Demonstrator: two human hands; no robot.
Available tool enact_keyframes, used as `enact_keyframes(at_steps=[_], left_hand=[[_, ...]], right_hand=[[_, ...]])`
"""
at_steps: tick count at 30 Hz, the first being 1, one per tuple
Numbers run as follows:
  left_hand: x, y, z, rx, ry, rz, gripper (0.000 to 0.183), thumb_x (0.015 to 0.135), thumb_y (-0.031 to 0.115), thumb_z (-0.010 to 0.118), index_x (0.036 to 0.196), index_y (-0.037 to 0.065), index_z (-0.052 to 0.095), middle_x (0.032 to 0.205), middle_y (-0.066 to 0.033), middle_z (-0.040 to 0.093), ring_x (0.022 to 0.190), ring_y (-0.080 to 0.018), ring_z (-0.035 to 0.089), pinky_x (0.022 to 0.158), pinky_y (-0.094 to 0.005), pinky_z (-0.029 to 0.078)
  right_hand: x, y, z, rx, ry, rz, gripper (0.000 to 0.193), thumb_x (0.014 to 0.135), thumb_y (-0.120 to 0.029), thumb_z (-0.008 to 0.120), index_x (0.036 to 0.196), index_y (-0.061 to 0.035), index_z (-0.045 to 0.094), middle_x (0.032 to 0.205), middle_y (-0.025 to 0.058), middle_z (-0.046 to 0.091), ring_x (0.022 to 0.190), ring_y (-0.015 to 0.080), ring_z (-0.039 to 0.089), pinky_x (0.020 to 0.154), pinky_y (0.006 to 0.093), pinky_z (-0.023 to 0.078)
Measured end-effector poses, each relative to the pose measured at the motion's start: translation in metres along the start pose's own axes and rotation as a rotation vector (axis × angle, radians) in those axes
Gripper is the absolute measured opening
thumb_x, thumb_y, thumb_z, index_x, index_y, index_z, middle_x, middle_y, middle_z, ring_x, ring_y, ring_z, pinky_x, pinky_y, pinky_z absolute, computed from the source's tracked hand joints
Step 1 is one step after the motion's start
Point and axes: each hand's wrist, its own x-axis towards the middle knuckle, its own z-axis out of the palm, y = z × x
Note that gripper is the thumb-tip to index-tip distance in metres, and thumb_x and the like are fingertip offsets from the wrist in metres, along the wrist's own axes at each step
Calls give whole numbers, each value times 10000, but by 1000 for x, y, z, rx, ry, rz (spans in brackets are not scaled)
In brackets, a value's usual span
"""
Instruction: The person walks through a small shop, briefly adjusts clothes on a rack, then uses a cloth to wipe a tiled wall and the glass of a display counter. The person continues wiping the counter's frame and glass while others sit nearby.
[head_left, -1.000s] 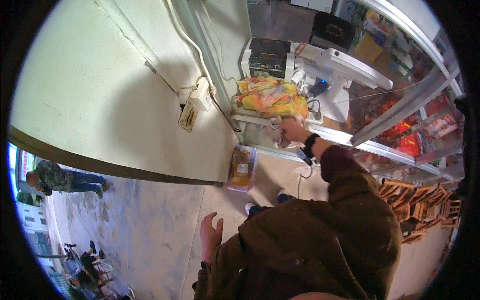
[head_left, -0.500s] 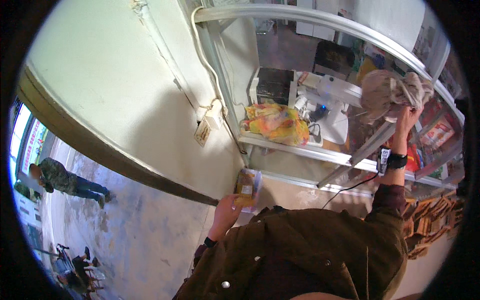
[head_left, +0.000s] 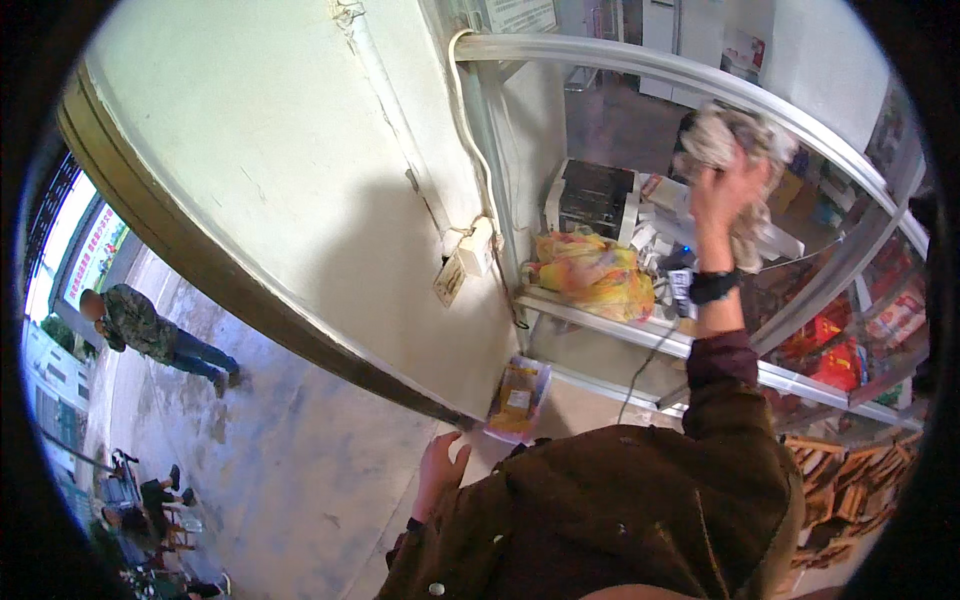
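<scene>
My right hand point(head_left: 730, 195) presses a crumpled greyish-beige cloth point(head_left: 712, 138) against the glass pane of a metal-framed window point(head_left: 620, 54). Its fingers lie over the cloth, partly blurred by motion, and some of the cloth hangs down past the wrist. A black band with a small labelled device point(head_left: 682, 293) is on that wrist, and a thin dark cable runs from it. Low at my left side, my left hand point(head_left: 440, 472) holds nothing, with its thumb and fingers apart. Close by it, a clear plastic box point(head_left: 536, 412) with a yellow package inside stands on the floor by the wall.
Behind the glass are a yellow-red plastic bag point(head_left: 595, 275), a black-and-white printer point(head_left: 597, 195) and white equipment. A socket box point(head_left: 478, 248) with a cable is on the left wall point(head_left: 330, 150). Wooden pieces point(head_left: 850, 490) lie at lower right. Outside stands a person point(head_left: 150, 325).
My right hand has moved left and up across the glass with the cloth. My left hand has come away from the box, fingers now apart. The view has shifted slightly.
</scene>
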Motion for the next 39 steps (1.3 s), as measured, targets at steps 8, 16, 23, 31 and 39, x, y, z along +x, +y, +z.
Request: enact_keyframes(at_steps=[8, 16, 23, 31, 39], left_hand=[[-44, -28, -21, 29, 170, -239, 317, 813, 219, 626, 1068, 33, 591, 1035, -156, 612, 978, -328, 562, 849, -396, 447], [-47, -39, -21, 59, 196, -238, 334, 800, 225, 669, 1078, 53, 608, 1012, -131, 645, 935, -260, 613, 735, -361, 492], [-38, -19, -21, 32, 109, -231, 328, 812, 226, 629, 1086, 52, 584, 1035, -150, 611, 971, -318, 566, 836, -395, 453], [-41, -3, -19, 24, 73, -191, 320, 820, 238, 613, 1076, 48, 589, 1049, -153, 606, 984, -325, 562, 846, -402, 449], [-31, -5, -10, -11, 8, -117, 338, 819, 257, 609, 1078, 42, 585, 1055, -151, 605, 995, -328, 558, 848, -405, 448]], right_hand=[[-43, -185, 94, 234, -172, -136, 510, 618, -189, 704, 1112, -128, 595, 1278, 220, 381, 1242, 406, 287, 1010, 544, 192], [-88, -212, 146, 497, -250, -497, 323, 590, -149, 675, 911, -121, 660, 1248, 132, 477, 1215, 295, 398, 973, 518, 223], [-208, -135, 110, 374, -687, -848, 252, 739, -136, 533, 955, -65, 642, 1251, 120, 484, 1228, 299, 375, 1005, 480, 256], [-313, -2, 46, 402, -1463, -674, 358, 734, -68, 516, 1088, -30, 549, 1251, 145, 438, 1230, 336, 334, 1078, 404, 218], [-244, 18, -34, 656, -1833, 242, 408, 709, -130, 592, 1113, -80, 577, 836, 113, 660, 787, 257, 622, 703, 377, 488]])
